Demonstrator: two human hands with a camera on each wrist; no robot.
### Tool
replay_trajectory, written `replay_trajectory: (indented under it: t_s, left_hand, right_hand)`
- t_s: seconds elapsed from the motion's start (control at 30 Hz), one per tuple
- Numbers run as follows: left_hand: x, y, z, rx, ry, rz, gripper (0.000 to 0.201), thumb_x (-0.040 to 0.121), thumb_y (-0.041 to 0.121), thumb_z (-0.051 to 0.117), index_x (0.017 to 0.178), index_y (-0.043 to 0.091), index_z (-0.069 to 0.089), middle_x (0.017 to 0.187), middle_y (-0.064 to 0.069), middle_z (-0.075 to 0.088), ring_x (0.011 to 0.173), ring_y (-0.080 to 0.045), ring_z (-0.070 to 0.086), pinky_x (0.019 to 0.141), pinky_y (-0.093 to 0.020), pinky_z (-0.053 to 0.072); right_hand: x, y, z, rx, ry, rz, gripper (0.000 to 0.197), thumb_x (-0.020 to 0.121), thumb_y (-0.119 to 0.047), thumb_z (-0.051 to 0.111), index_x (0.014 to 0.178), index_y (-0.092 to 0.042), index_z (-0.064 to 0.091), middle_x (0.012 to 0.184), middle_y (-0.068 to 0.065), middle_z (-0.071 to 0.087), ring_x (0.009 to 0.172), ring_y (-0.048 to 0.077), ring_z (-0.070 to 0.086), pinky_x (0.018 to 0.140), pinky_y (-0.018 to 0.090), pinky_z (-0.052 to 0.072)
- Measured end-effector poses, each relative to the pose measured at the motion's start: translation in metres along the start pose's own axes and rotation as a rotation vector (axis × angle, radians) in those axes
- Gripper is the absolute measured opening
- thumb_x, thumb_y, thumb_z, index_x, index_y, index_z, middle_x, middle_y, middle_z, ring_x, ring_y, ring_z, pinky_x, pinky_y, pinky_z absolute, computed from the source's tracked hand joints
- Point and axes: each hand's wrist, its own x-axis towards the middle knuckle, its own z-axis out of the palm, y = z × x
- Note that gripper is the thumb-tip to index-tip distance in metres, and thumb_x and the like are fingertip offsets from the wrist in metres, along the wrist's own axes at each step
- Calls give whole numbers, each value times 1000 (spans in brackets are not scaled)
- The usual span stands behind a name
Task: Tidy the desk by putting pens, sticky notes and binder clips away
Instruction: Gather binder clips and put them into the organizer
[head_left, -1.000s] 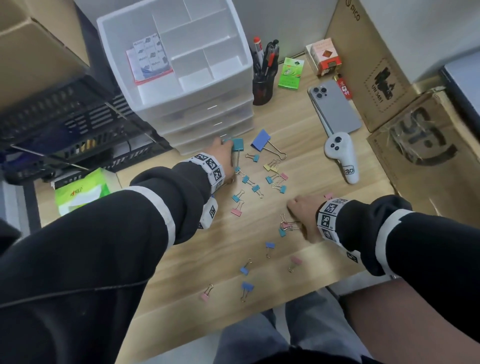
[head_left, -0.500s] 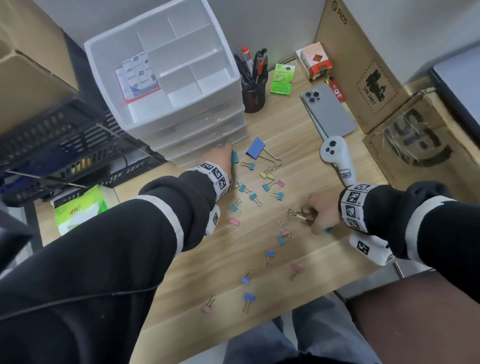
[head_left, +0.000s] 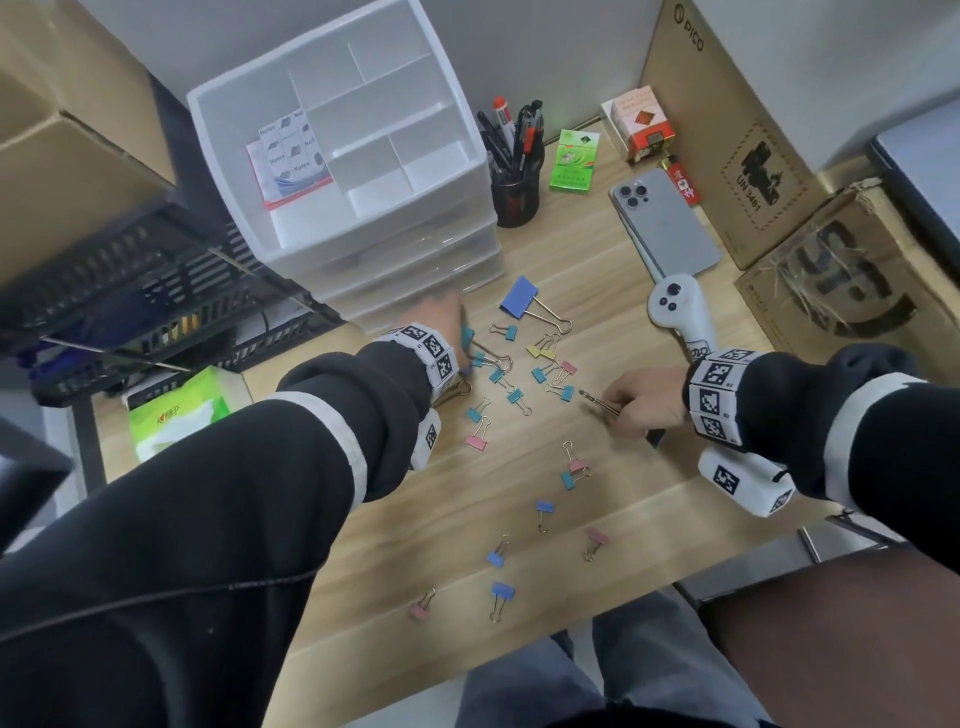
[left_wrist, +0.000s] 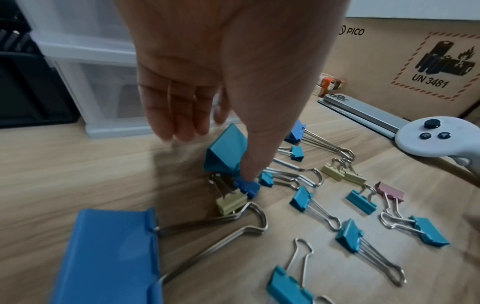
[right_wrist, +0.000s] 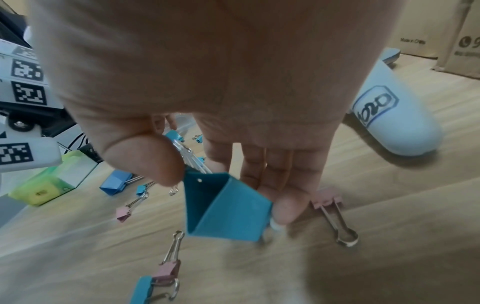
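Judging by the pens (head_left: 511, 143) in their cup and notes (head_left: 287, 158) in the organiser (head_left: 332, 150), only binder clips (head_left: 524, 395) remained, scattered across the surface (head_left: 395, 519). Right hand (head_left: 641, 402) fingers pinched a teal clip (right_wrist: 224, 207); the left hand (head_left: 441, 317), fingers relaxed, touched another clip (left_wrist: 226, 153).

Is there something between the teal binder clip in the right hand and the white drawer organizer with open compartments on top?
Nothing tall. The right hand pinches the teal binder clip above the desk; only flat small binder clips lie between it and the white drawer organizer.
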Motion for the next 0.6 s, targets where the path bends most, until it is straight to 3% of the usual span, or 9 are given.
replay_trajectory:
  t_s: [0.13,0.27,0.37,0.47,0.53,0.6]
  left_hand:
    - [-1,-3,13,28,43,137,75,69,18,84,132,20,43,125,-10,43,88,-29,59,68,-31,48]
    - [-4,1,14,47,33,131,52,82,12,74,129,17,53,131,-12,48,102,-30,59,79,-31,48]
    - [-7,3,9,26,-6,124,48,82,16,77,126,11,58,126,-11,51,94,-27,60,80,-32,52]
    - [-16,3,3,7,-58,114,47,78,22,81,120,10,63,118,-7,60,96,-24,62,79,-32,53]
    - [-23,0,0,-44,-88,105,47,75,26,81,117,12,65,112,-3,67,94,-22,65,79,-32,55]
    - [-31,-9,-1,-224,-99,95,54,66,36,86,114,18,66,104,2,69,92,-19,67,78,-33,57]
  right_hand:
    - [-2,-2,0,29,53,17,12,86,-10,63,75,-12,60,76,7,58,67,23,60,59,29,57]
    - [-6,-3,1,63,79,11,19,87,-6,64,71,-10,55,70,7,55,58,18,55,44,18,46]
    - [-9,-5,-1,65,77,14,13,87,-6,65,76,-7,57,71,8,55,56,18,56,41,17,45]
    - [-18,-11,-4,59,98,13,7,84,-4,65,80,-5,59,62,7,57,41,11,55,36,14,39]
    - [-21,-14,-7,57,126,7,7,80,-8,67,80,-8,59,61,5,61,47,13,56,37,15,39]
    - [-21,-21,-10,145,195,-29,13,79,-13,70,83,-4,61,67,6,66,58,18,59,46,21,48]
